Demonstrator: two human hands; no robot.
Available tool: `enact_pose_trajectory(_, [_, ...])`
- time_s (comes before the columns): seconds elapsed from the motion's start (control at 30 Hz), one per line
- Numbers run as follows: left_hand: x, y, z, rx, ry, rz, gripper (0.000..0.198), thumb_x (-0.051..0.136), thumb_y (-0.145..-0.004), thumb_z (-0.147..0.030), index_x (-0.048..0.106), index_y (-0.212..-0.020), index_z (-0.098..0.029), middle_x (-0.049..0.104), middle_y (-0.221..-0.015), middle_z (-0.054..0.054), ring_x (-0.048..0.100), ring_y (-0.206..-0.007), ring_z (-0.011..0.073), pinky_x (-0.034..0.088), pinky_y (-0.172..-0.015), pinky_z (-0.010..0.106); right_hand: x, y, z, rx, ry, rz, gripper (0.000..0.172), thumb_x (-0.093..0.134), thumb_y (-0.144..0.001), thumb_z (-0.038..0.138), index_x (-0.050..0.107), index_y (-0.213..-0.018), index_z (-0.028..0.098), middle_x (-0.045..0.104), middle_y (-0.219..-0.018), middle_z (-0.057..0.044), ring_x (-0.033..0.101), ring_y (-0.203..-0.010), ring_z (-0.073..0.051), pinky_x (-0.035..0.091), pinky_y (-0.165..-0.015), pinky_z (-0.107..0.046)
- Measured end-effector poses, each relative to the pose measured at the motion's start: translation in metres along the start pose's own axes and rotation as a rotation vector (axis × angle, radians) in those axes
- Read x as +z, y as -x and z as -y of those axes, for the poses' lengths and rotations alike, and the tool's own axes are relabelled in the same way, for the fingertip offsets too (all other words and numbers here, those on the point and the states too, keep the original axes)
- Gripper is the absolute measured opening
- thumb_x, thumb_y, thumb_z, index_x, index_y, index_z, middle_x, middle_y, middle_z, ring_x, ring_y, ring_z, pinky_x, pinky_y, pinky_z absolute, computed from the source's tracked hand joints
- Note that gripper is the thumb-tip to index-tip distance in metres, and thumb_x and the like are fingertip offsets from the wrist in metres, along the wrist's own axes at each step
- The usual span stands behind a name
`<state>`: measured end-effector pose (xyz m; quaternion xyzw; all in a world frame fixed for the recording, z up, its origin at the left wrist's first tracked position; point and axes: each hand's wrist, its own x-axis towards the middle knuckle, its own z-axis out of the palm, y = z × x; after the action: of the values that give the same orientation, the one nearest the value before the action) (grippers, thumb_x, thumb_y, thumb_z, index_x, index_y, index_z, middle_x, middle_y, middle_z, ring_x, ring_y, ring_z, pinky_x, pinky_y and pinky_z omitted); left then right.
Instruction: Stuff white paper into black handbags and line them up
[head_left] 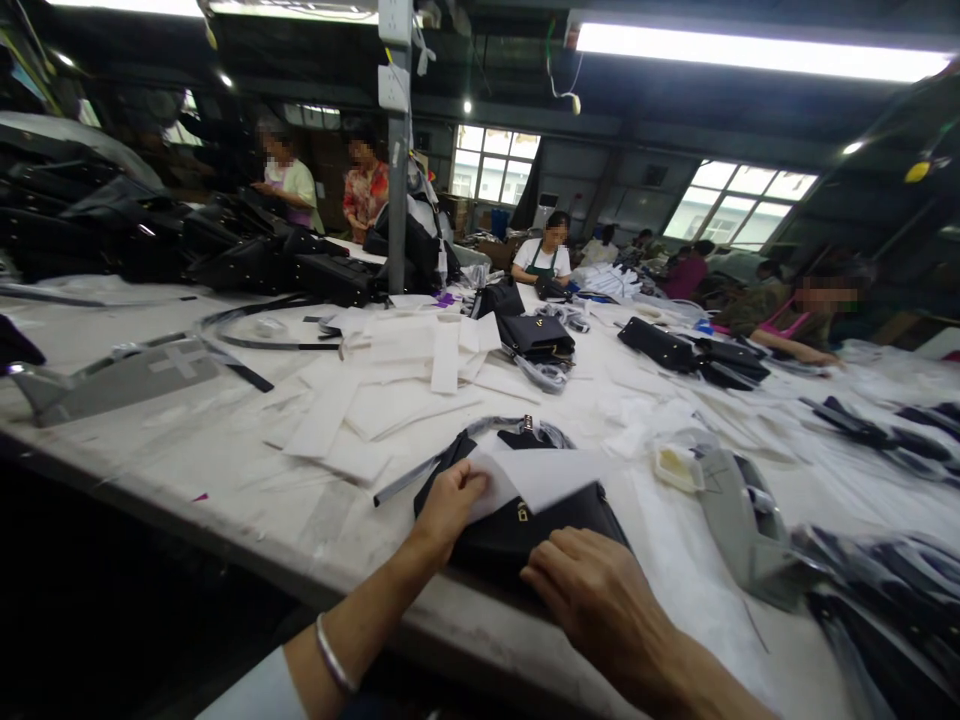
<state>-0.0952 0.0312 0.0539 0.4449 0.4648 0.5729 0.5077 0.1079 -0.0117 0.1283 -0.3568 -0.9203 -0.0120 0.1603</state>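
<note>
A black handbag (491, 540) with a gold clasp lies at the table's front edge, directly before me. Between the thumb and fingers of my left hand (450, 505) is a white paper sheet (551, 475), which bends over the top of the bag. My right hand (585, 575) is curled at the bag's lower right front, fingers closed against it; their tips are partly hidden. Behind the sheet, a handle wrapped in clear plastic (551, 430) arches up from the bag. A dark strap end (405, 480) sticks out to the left.
White sheets (397, 345) lie scattered beyond the bag. A grey tape dispenser (135, 375) stands left, another grey holder (739, 520) right, near a small clear tub (677, 467). More black bags (536, 335) sit farther back; a metal post (397, 200) rises behind. Several people work around.
</note>
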Motion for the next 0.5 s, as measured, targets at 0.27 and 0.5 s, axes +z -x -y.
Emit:
enact_pose_trajectory(0.27, [-0.003,-0.007,0.002,-0.103,0.366,-0.144,0.046,0.079,-0.062,-0.050,0.063,-0.088,-0.015,0.070,-0.088,0.006,0.065,-0.081,0.0182,0.051,-0.080,0.033,0.019,-0.051,-0.043,0.262,-0.134,0.309,0.018,0.058,-0.092,0.021,0.073,-0.102,0.021,0.072,-0.098,-0.005,0.067,-0.091,-0.020,0.047,-0.081,-0.028])
enact_pose_trajectory(0.5, [-0.003,-0.005,0.001,-0.134,0.441,-0.113,0.043,0.084,-0.059,-0.042,0.066,-0.087,-0.014,0.070,-0.084,0.004,0.064,-0.077,0.0163,0.050,-0.079,0.030,0.003,-0.084,-0.030,0.213,0.020,0.586,0.012,0.064,-0.082,0.024,0.075,-0.085,0.018,0.075,-0.089,-0.011,0.070,-0.089,-0.029,0.049,-0.076,-0.035])
